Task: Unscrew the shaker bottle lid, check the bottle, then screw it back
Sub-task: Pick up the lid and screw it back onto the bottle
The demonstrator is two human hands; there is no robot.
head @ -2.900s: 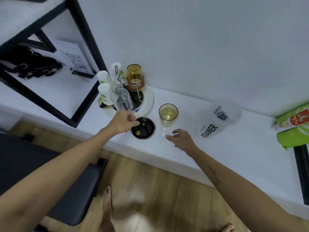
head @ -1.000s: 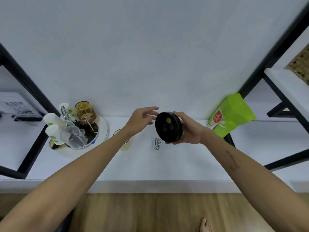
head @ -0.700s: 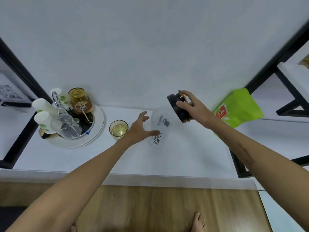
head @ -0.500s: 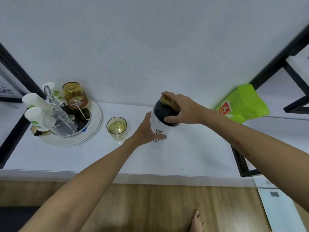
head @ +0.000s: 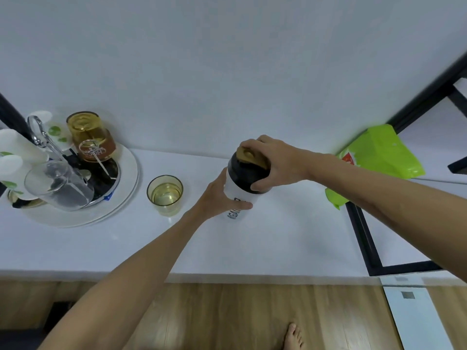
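Observation:
A translucent white shaker bottle [head: 234,192] with dark lettering stands upright on the white counter [head: 278,236] near the wall. Its black lid [head: 244,176] with a gold flip cap sits on top of it. My left hand [head: 219,195] wraps around the bottle's body from the left. From above and the right, my right hand [head: 276,161] grips the lid's rim, fingers over the gold cap.
A yellow glass [head: 165,194] with pale liquid stands just left of the bottle. Further left a round tray [head: 126,195] holds upturned glasses and cups. A green pouch [head: 379,157] leans at the right by a black frame [head: 364,238]. Wood floor lies below the counter edge.
My right hand brought the lid down from the air onto the bottle and now grips it there. My left hand closed around the bottle's body, which stands upright.

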